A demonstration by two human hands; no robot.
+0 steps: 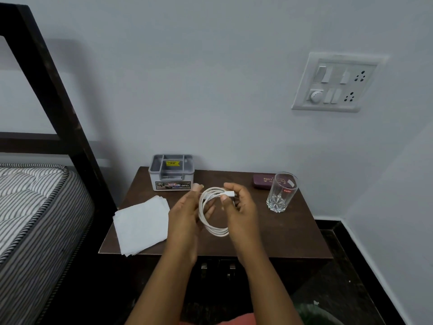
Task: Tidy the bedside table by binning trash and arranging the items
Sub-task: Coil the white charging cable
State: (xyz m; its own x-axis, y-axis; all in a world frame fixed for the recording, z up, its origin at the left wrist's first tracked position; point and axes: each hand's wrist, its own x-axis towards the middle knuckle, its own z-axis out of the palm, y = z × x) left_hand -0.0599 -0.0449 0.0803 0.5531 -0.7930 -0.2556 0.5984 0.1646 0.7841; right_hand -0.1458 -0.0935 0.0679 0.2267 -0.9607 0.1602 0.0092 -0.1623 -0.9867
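Above the dark wooden bedside table (293,233) I hold a white cable (212,227) wound into a coil. My left hand (187,212) grips the coil's left side with the loops running over its fingers. My right hand (239,205) pinches the cable's white plug end at the top of the coil. A stack of white tissues (141,225) lies on the table's left front. A grey plastic organiser box (172,173) stands at the back. A clear glass (282,192) stands upright at the right, with a maroon case (263,181) behind it.
A bed with a striped mattress (35,202) and a dark frame (54,97) borders the table on the left. A switch and socket panel (337,82) hangs on the wall at the right. The floor to the right is dark.
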